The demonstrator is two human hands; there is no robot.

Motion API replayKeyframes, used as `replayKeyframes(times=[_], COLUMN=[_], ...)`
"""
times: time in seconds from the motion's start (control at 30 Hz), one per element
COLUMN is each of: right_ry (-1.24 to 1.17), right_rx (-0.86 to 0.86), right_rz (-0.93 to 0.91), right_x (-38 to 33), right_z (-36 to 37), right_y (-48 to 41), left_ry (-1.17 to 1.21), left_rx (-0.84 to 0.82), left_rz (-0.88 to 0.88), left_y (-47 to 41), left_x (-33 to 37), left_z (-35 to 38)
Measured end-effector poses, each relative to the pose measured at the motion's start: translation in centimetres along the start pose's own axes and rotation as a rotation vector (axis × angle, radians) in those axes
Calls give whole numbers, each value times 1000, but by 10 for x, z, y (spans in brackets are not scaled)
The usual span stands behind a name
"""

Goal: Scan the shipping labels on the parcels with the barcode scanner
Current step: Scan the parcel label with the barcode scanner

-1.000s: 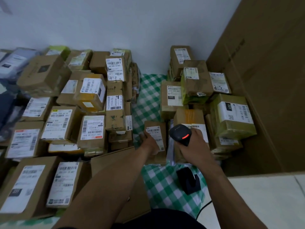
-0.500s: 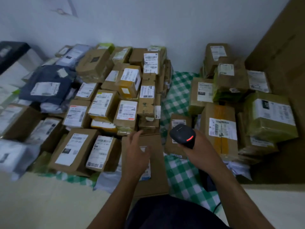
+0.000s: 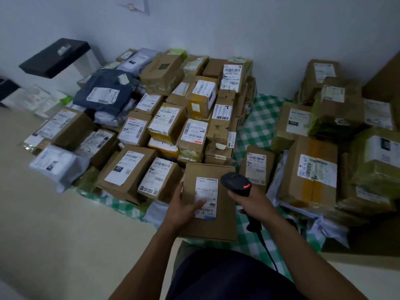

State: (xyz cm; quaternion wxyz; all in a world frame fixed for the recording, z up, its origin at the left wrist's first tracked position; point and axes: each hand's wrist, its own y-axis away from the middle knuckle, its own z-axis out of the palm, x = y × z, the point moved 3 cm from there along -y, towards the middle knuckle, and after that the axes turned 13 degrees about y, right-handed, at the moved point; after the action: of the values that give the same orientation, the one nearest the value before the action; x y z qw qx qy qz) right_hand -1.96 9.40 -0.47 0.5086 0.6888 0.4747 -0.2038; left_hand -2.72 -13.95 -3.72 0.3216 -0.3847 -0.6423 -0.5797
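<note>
The scanner (image 3: pixel 234 183) is gripped in the right hand (image 3: pixel 255 202), light glowing red. The flat box (image 3: pixel 208 228) is held by the left hand (image 3: pixel 182 211), thumb on its label (image 3: pixel 207 191).

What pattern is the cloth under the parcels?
It's a green-and-white checked cloth, clearest in the head view.

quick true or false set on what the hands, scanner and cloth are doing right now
1. The right hand grips the barcode scanner. True.
2. The left hand hangs free, touching nothing. False: it holds the flat box, thumb on its label.
3. The scanner shows a red light. True.
4. The parcels lie on a plain red sheet. False: the cloth under them is green and white checked.
</note>
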Motion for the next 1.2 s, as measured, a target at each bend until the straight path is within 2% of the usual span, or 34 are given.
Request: replayKeyframes(times=[0.17,0.4,0.53,0.73,0.97,1.2], right_ry=[-47,-30,-90,-109,12,3], right_rx=[94,187,251,351,213,161], right_rz=[-13,-79,-150,-219,-267,-254], right_x=[1,-12,-29,-52,-69,-79], right_z=[-24,-54,-75,-104,-109,-108], right_y=[6,20,32,35,34,37], left_ry=[139,-89,-65,62,141,86], left_rx=[-150,-372,-453,-294,-112,-42], left_rz=[37,221,324,547,678,736], left_y=[17,24,25,12,-23,-41], left_x=[15,60,91,133,169,184], left_z=[2,12,18,43,48,49])
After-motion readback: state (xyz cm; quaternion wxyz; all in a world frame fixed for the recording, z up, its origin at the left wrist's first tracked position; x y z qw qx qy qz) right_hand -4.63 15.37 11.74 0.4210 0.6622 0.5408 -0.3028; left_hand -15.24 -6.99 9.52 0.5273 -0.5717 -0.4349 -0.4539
